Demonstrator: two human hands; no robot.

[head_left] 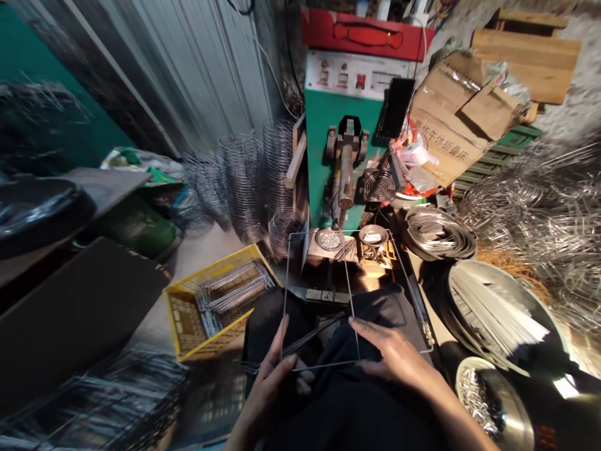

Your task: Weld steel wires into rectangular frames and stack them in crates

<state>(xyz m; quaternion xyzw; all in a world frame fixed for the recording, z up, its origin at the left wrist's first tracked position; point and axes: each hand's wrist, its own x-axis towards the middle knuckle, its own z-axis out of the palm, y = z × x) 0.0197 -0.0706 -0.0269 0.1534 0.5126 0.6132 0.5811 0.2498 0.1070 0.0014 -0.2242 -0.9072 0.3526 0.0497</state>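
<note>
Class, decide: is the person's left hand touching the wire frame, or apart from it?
Touching. In the head view the left hand wraps the near left corner of the wire frame, fingers along its side.

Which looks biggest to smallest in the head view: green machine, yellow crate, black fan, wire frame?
1. green machine
2. wire frame and yellow crate: these look alike, and the frame is nearest the camera, so they are left unranked
3. black fan

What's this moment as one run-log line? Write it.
left hand holds wire frame | right hand on its near right corner | frame over lap, before green machine | yellow crate left
</note>
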